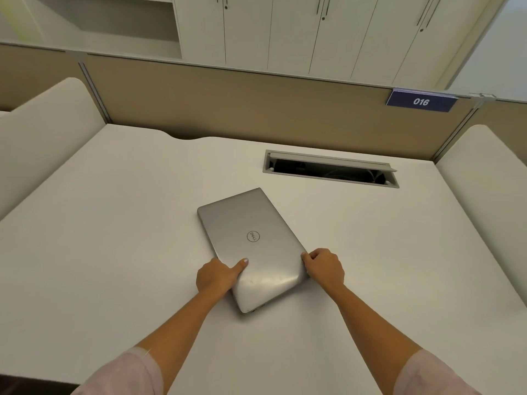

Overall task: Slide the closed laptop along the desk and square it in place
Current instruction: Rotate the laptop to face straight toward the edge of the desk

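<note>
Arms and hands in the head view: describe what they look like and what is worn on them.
Both forearms are bare from above the elbow down. Each upper arm carries a short, loose sleeve of pale pink fabric, the left sleeve and right sleeve alike. The left hand and right hand wear no gloves; no watch, bracelet or ring shows. The visible left thumbnail is short and unpainted.

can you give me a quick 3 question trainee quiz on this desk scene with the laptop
1. True or false: the laptop is open.
2. The laptop sits: A) square to the desk edge B) skewed C) over the cable hatch.
3. What number is on the blue sign?

Key:
1. False; its lid is closed.
2. B; the left hand and right hand grip its near end on opposite sides, on the desk.
3. 016.
</note>
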### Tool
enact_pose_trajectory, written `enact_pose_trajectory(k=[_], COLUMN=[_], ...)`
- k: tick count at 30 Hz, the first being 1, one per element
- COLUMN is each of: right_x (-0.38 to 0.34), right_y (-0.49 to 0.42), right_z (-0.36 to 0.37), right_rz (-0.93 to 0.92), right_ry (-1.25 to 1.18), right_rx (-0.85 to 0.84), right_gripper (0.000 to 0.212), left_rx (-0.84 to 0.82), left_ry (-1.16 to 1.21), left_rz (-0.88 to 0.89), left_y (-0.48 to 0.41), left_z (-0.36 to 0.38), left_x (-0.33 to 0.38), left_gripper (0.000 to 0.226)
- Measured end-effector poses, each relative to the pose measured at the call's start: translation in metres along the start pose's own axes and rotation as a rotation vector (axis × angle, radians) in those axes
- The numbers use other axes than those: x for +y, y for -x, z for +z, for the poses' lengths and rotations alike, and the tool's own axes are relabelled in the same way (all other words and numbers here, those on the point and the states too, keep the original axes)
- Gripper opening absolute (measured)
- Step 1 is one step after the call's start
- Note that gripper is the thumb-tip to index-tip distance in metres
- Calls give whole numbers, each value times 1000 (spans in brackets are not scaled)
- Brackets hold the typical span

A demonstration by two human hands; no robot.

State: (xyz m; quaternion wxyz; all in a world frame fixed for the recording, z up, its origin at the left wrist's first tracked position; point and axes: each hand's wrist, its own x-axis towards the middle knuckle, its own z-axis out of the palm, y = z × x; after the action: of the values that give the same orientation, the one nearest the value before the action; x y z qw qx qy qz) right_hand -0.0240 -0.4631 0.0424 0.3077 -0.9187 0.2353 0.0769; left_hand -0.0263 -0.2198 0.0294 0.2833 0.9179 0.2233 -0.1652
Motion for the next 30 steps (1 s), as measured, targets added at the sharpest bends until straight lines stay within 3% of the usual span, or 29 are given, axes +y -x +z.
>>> enact_pose_trajectory(k=[6, 17, 19, 22, 25, 30], right_x=[16, 16, 9, -6, -22, -53], right_y=[3, -11, -20, -37, -53, -76], right_z=[-3, -16, -21, -27, -27, -13], right_rz=[-61, -160, -195, -262, -325, -418], right_ry=[-39, 97, 92, -10, -45, 6], right_rx=[-50, -78, -46, -46, -94, -195], right_gripper=[34, 25, 22, 18, 17, 29], left_rx=[105, 259, 333, 441, 309, 35], left_ry=[-116, -324, -388, -375, -338, -373], left_rz=[16, 119, 178, 410, 628, 791], left_y=[10, 20, 24, 27, 30, 30], left_z=[9, 21, 24, 30, 44, 53], left_x=[3, -2, -3, -5, -11, -19], left_gripper=[81, 77, 72, 62, 68, 102])
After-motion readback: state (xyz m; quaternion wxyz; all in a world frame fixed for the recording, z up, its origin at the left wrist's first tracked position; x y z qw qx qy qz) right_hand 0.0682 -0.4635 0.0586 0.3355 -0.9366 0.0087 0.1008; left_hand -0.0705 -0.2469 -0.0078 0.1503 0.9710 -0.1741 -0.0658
